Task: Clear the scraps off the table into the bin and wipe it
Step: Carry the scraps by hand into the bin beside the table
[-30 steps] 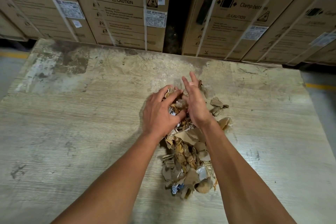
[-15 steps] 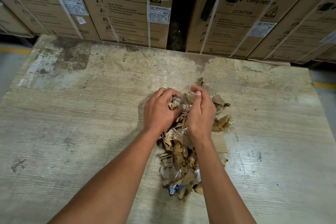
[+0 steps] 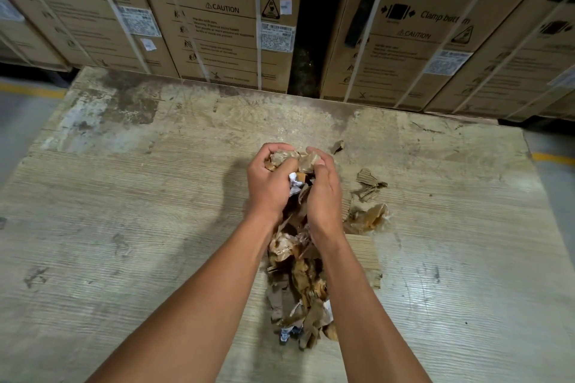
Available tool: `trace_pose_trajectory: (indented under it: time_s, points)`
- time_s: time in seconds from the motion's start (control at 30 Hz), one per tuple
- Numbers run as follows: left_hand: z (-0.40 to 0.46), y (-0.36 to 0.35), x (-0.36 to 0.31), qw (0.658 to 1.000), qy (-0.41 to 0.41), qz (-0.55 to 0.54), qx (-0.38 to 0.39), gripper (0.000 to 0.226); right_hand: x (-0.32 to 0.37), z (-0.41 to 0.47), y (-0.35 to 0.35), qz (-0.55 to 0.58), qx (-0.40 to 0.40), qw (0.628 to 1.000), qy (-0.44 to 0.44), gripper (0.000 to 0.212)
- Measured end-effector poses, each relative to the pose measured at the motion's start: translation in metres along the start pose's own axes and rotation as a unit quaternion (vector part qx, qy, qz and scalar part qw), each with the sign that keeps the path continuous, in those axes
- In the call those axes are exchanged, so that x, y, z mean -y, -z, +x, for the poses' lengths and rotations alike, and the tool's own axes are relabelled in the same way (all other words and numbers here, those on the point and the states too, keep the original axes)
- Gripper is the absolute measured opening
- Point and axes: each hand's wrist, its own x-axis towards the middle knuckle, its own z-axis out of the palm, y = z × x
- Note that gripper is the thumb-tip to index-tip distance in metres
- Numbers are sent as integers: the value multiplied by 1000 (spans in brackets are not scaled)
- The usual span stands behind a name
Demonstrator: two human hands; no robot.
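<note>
Both hands (image 3: 295,186) have closed, bunching crumpled brown scraps (image 3: 298,274).

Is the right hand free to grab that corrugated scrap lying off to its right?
Probably not yet: the right hand grips a handful of scraps with the left hand. Nothing blocks the corrugated scrap.

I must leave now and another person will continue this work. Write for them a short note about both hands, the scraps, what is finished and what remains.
Left hand and right hand: both curled round one bunch of cardboard and paper scraps, held between them over the table.
Scrap pile: remainder lies on the table between the forearms, toward the near edge.
Loose pieces: a corrugated scrap, a crumpled brown piece and a small bit, right of the hands.
Done: one handful gathered.
Left: carry it to the bin (not in view), clear the rest, wipe the stained tabletop. No cloth in view.
</note>
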Motion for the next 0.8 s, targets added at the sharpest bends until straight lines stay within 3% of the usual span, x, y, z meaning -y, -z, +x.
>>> trace_pose_trajectory:
  time_s: [0.17, 0.3, 0.43, 0.67, 0.8]
  points:
    - [-18, -16, -8, 994, 53, -91, -31, 21, 2, 0, -17, 122, -45, 992, 9, 33]
    - [-27, -19, -6, 989, 76, -124, -17, 14, 4, -1, -19, 145, -53, 987, 37, 34]
    - [-32, -21, -10, 986, 70, -149, 6, 49, 7, 0, -14, 133, -35, 990, 44, 32]
    - [-35, -31, -24, 992, 35, -125, 2, 23, 14, -5, -9, 123, -53, 989, 58, 35]
    - [-45, -33, -34, 995, 25, -100, 18, 57, 13, -12, -6, 110, -62, 991, 44, 26]
